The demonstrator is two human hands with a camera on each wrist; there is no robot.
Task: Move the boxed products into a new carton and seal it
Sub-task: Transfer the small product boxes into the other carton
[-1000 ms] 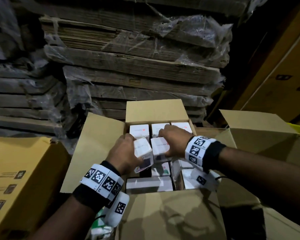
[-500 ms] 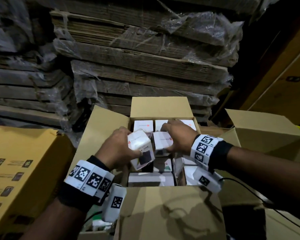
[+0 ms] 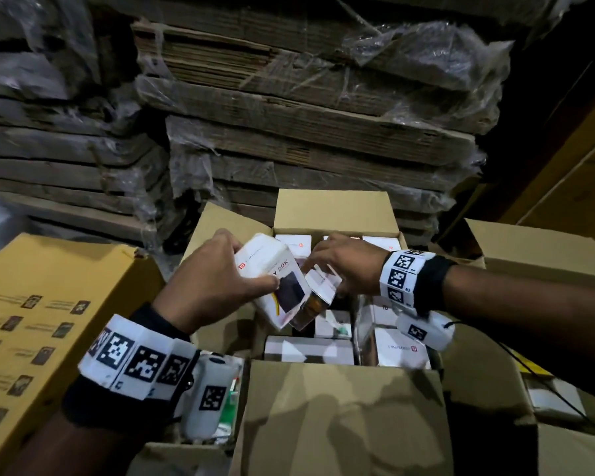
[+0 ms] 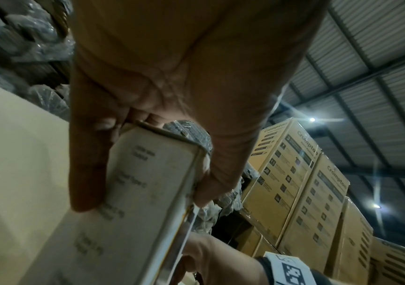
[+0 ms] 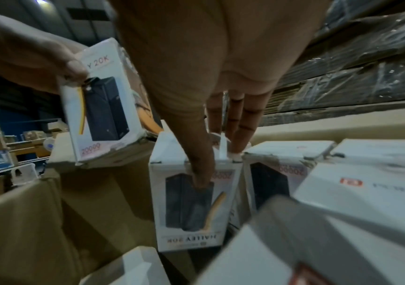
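An open brown carton in front of me holds several white power-bank boxes. My left hand grips one white box printed "20K", lifted and tilted above the carton; it shows in the left wrist view as the box between thumb and fingers, and in the right wrist view as the box. My right hand pinches a second white box by its top, thumb on the front and fingers behind, seen close as the box. It stands partly raised from the row.
A closed yellow printed carton stands at my left. Another open brown carton lies at the right. Plastic-wrapped stacks of flat cardboard rise just behind. The near flap of the open carton hangs toward me.
My left hand has lifted its box up and out of the carton, tilting it. My right hand has drawn the neighbouring box up from the row.
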